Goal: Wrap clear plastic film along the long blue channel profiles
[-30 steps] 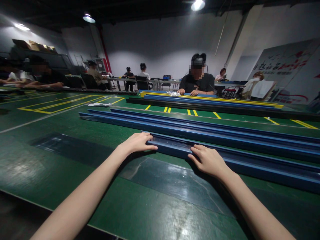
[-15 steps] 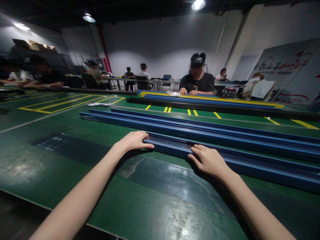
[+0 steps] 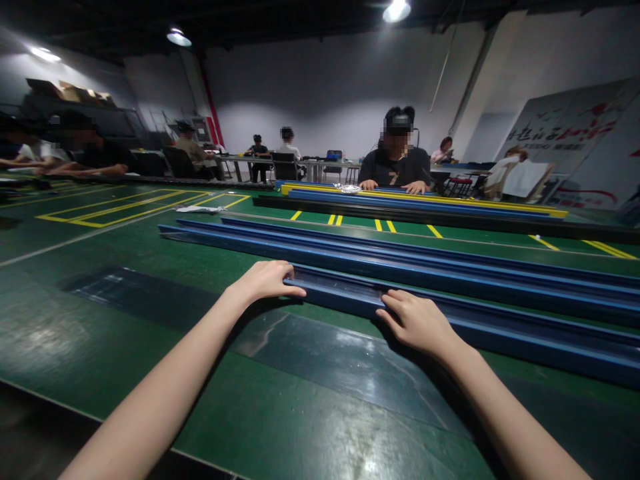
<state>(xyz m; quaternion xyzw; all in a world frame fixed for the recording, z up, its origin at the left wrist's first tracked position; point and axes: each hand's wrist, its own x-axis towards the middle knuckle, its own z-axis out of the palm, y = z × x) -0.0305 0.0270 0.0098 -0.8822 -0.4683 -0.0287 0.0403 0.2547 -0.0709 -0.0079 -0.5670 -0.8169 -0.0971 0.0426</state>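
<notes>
A long blue channel (image 3: 340,299) lies on the green table (image 3: 220,400), running from the middle off the right edge. My left hand (image 3: 264,279) is closed over its left end, thumb along the near side and fingers curled over the top. Farther right, my right hand (image 3: 419,321) grips the near wall of the same channel, its fingertips inside the groove. Just beyond lie more blue channels (image 3: 320,252), side by side. In front of my hands, a clear plastic sheet (image 3: 345,360) is flat on the table.
A dark transparent strip (image 3: 145,297) lies to the left. Farther back are a black bar (image 3: 320,210), a yellow bar (image 3: 450,198) and a small white packet (image 3: 200,209). Across the table sits a co-worker (image 3: 395,163) with both hands by the bars. Yellow lines mark the tabletop.
My left hand has shifted very slightly left at the channel's end; my right hand has stayed put. The co-worker's hands across the table have moved farther apart.
</notes>
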